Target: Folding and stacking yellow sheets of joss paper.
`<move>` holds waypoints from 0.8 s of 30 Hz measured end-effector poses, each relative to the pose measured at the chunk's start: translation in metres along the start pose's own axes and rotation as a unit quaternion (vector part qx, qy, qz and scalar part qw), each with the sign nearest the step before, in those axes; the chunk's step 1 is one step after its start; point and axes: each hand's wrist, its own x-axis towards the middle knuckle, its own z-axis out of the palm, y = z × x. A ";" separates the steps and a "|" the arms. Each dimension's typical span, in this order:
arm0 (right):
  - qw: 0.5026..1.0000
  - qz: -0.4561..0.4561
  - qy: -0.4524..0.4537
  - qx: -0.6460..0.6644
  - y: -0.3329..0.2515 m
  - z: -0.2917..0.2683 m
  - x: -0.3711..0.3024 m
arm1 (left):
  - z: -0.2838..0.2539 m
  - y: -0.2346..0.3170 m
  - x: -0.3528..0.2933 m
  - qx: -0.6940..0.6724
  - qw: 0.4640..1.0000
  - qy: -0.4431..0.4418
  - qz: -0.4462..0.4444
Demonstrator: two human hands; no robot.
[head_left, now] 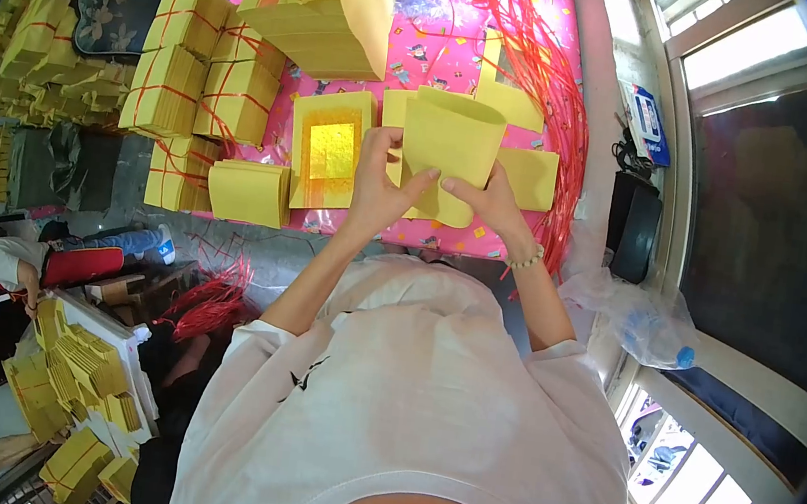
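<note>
Between my two hands, yellow paper (453, 137) is held upright and bowed, its upper edge curving round. My left hand (382, 184) grips its left side, with the thumb across the front. On the right side, my right hand (495, 203) pinches it, thumb in front and fingers mostly hidden behind. I cannot tell whether it is one sheet or several. Left of my left hand lies yellow paper with a shiny gold foil square (335, 151). More flat yellow paper (530, 179) lies beyond my right hand, on the pink patterned tablecloth (428, 54).
Tied yellow paper bundles (189, 14) are stacked at the table's left, beside a folded pile (248, 193). A tall paper stack (314, 35) stands farther back. Red plastic strips (554, 89) hang along the right edge. At far left, another person (14, 265) is near a bundle-covered white table (133, 360).
</note>
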 end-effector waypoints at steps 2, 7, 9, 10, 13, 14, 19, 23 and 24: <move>1.000 -0.010 0.023 -0.011 -0.002 0.002 -0.001 | 0.002 0.001 0.001 0.096 0.993 0.053 0.050; 0.995 0.006 0.094 0.031 -0.009 0.009 -0.002 | 0.009 -0.003 0.005 -0.226 0.973 -0.020 -0.051; 0.994 0.018 0.098 0.033 -0.015 0.009 0.000 | 0.011 -0.007 0.010 -0.254 0.963 -0.022 -0.084; 0.994 0.028 0.104 0.034 -0.018 0.008 0.000 | 0.011 -0.008 0.011 -0.281 0.952 -0.025 -0.115; 0.992 0.050 0.110 0.046 -0.023 0.008 0.000 | 0.009 -0.007 0.013 -0.304 0.939 -0.025 -0.159; 0.992 0.052 0.109 0.047 -0.024 0.007 0.001 | 0.008 -0.006 0.016 -0.304 0.939 -0.025 -0.161; 0.974 0.121 0.133 0.141 -0.023 0.000 0.006 | 0.007 0.000 0.028 -0.344 0.906 -0.054 -0.241; 0.977 0.097 0.126 0.140 -0.025 -0.002 0.007 | 0.009 -0.005 0.034 -0.373 0.892 -0.076 -0.242; 0.978 0.096 0.122 0.137 -0.025 -0.003 0.007 | 0.010 -0.004 0.035 -0.381 0.888 -0.078 -0.244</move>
